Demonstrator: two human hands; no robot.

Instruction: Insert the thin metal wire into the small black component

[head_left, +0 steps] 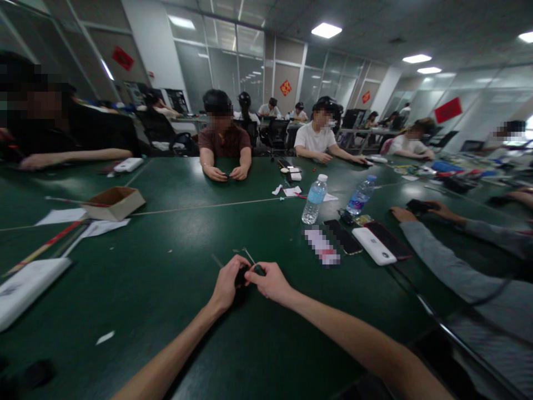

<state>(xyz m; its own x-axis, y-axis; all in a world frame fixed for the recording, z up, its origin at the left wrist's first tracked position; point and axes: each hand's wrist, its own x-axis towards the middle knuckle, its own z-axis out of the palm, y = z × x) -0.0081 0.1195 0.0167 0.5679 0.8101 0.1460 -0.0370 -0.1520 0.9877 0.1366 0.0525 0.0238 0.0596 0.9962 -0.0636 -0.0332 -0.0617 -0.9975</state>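
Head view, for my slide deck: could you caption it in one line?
Left hand and right hand hold a small dark object at a green table.

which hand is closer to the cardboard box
Left hand: it is nearer, down and to the right of the cardboard box in view. The right hand is farther, beyond the left hand, both at a small dark object.

Small dark object (241, 276) between left hand (227, 283) and right hand (270, 280), over table (137, 311). Ahead right, on table: water bottle (315, 199) beside second bottle (361, 194), phones (342, 236) just nearer. Ahead left: cardboard box (113, 203), loose paper (60, 216) just left of it. Co-worker (225, 139) seated behind far table edge.
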